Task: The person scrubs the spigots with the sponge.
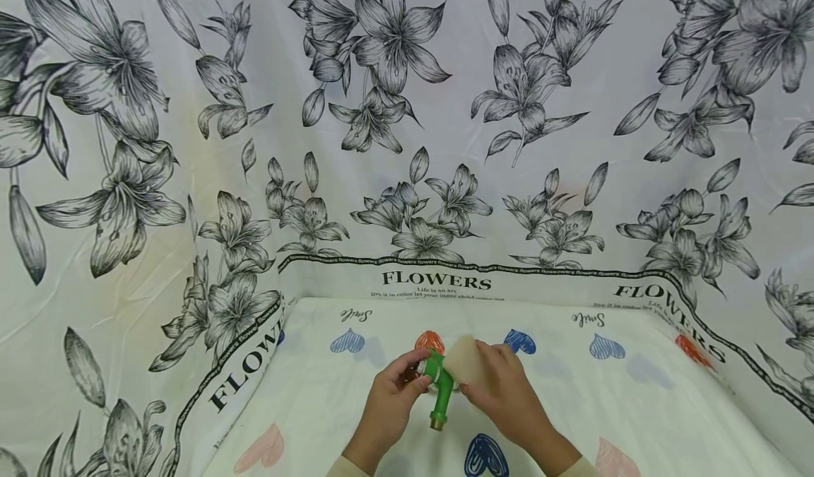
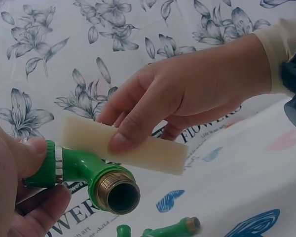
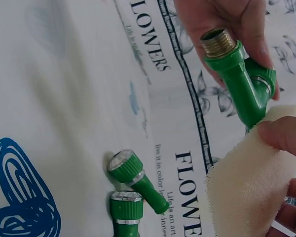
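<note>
My left hand (image 1: pixel 391 403) pinches the ribbed knob of a green pipe valve (image 1: pixel 444 391) between thumb and fingers. The valve's brass threaded end (image 2: pixel 118 193) points down and toward me in the head view; its bore looks dark. In my right hand (image 1: pixel 511 396) is a cream sponge (image 1: pixel 464 362), gripped with the thumb on one face and fingers on the other. One edge of the sponge lies against the green body of the valve (image 3: pixel 239 86), as the right wrist view shows. Both hands are above the table.
Two more green valves with silvery tops, one (image 3: pixel 130 170) close beside the other (image 3: pixel 127 210), lie on the table below the hands. A white cloth with hearts (image 1: pixel 346 340) covers the table. Flower-printed sheets (image 1: pixel 420 208) stand behind and at the sides.
</note>
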### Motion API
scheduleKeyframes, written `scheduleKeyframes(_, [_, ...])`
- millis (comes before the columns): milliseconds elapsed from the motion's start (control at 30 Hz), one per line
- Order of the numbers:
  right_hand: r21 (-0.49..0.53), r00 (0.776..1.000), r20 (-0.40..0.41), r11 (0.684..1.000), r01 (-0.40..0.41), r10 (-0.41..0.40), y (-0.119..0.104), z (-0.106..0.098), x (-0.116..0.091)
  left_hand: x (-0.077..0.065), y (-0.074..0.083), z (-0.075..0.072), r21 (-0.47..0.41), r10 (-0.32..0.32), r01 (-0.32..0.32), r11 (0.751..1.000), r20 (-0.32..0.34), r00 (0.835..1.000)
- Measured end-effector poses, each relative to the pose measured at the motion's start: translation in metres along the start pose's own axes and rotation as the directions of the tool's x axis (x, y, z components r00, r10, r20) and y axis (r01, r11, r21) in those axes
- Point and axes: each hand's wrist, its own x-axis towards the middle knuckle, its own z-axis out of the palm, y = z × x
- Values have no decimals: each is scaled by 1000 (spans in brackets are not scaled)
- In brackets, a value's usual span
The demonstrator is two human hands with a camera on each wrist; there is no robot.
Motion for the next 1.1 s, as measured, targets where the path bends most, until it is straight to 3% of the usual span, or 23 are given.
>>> scheduleKeyframes(267, [45,997,70,999,-26,23,-4,5,-4,1,-1,-2,36,15,-14,999,-29,999])
scheduleKeyframes(467, [54,995,97,999,-3,-3,-12,12,-7,3,-5,-5,33,35,-33,999,-57,998])
scheduleKeyframes(833, [136,977,168,985,107,-129,-15,15,-17,6,-5,-7,33,15,-12,999,-92,996])
scheduleKeyframes(1100, [126,942,200,960,249,-270,-14,20,-24,7,-7,-9,62,23,-16,998,-122,992])
